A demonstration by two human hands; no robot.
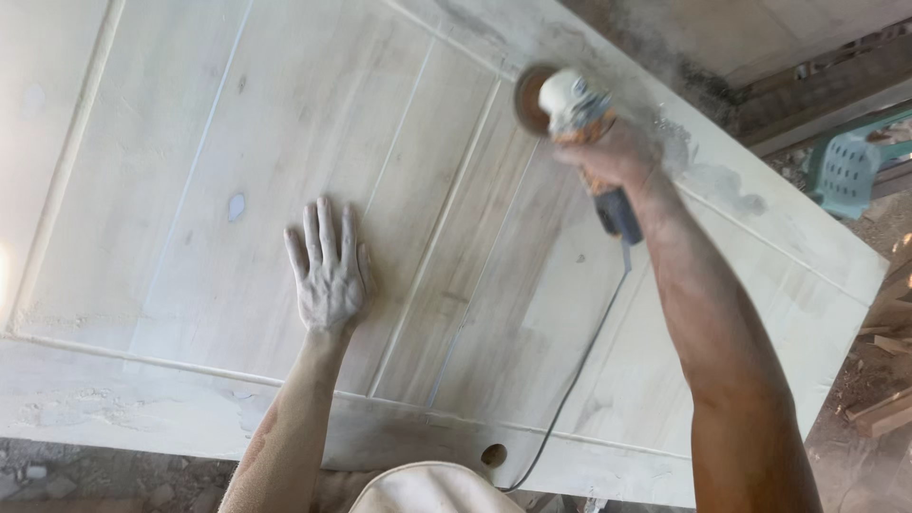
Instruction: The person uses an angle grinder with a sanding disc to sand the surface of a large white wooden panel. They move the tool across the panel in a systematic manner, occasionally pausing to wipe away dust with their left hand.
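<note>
The right hand (pixel 613 152) is gripping the body of a dusty angle grinder (pixel 575 119), fingers wrapped tight around it, and is holding its round disc (pixel 529 97) against the pale wooden door panel (pixel 190 190) close to the panel's far edge, where dust is hanging in the air. The left hand (pixel 328 271) is lying flat and fully open on the panel's middle, fingers spread, holding nothing, coated in white dust. The grinder's cord (pixel 579 361) is trailing across the panel toward its near edge, beside a round hole (pixel 493 455).
</note>
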